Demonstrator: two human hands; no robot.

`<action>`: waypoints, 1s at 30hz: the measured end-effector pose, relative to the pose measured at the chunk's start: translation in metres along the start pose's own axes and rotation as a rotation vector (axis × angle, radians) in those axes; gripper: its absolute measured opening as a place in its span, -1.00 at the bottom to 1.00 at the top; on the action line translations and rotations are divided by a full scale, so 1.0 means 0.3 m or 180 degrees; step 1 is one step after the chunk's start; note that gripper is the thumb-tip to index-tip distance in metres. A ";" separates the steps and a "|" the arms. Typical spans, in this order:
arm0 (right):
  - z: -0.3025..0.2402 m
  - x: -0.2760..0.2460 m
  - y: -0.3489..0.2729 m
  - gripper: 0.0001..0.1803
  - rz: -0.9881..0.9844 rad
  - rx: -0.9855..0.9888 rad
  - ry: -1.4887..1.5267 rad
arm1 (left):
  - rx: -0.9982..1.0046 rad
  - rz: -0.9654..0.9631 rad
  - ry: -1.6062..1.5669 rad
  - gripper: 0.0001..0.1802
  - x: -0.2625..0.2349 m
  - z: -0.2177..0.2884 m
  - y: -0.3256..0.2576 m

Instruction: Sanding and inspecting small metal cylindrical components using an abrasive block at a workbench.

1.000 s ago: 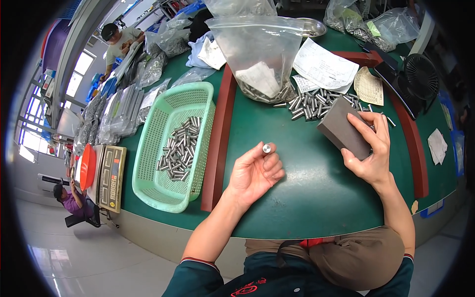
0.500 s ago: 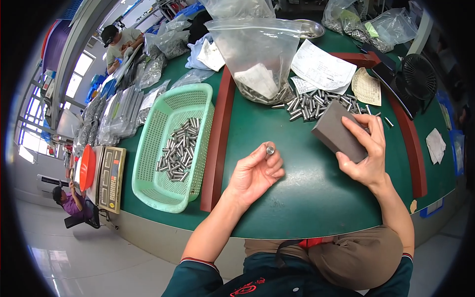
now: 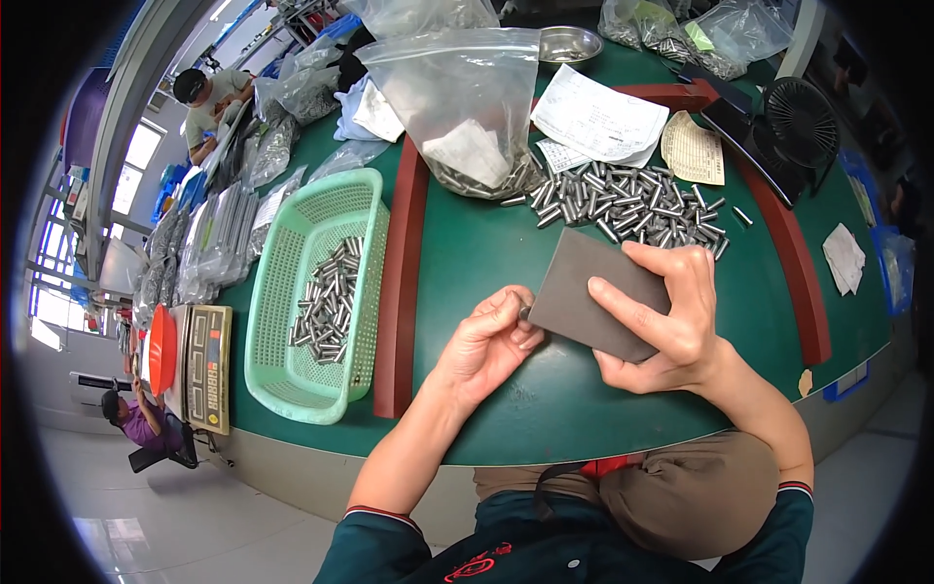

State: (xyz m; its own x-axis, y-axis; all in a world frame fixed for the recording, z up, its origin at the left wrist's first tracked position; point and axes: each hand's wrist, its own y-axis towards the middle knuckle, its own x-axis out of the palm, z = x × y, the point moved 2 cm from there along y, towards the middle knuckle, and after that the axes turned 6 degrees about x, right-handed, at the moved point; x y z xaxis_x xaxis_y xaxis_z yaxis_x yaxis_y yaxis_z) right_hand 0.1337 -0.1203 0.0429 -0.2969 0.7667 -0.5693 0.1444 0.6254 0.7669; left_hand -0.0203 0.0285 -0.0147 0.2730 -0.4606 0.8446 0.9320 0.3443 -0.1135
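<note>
I see my right hand (image 3: 671, 321) clamped on a grey pad (image 3: 593, 297), tilted toward my left hand (image 3: 486, 341), whose fingertips pinch a small metal pin (image 3: 524, 312) against its edge, seemingly for rubbing. The loose pins (image 3: 632, 200) wait behind; the green basket (image 3: 292, 292) holds others.

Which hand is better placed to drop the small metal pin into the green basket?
Probably the left hand: it pinches the metal pin and is nearer the green basket. The right hand holds the grey block.
</note>
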 end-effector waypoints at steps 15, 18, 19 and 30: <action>-0.014 0.007 -0.004 -0.31 -0.0435 -0.0035 0.0372 | -0.0028 0.0977 0.0336 -0.79 0.041 -0.002 -0.004; -0.024 0.037 -0.002 -0.28 -0.0595 -0.0106 0.0312 | 0.0030 0.1030 0.0695 -0.76 0.077 0.009 -0.002; 0.004 0.020 0.027 -0.30 -0.0379 0.0228 0.0137 | -0.0058 0.0153 0.0198 -0.76 0.009 0.002 0.016; 0.080 0.002 0.026 -0.33 0.0208 0.0519 -0.0389 | -0.0051 -0.0178 -0.0041 -0.83 -0.016 0.010 0.008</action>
State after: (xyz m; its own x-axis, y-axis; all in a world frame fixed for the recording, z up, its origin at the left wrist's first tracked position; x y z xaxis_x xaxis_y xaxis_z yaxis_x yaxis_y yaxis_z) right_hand 0.1572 -0.1115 0.0416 -0.1667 0.8121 -0.5592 0.3133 0.5814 0.7509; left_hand -0.0203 0.0341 -0.0175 0.2174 -0.4683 0.8564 0.9494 0.3051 -0.0742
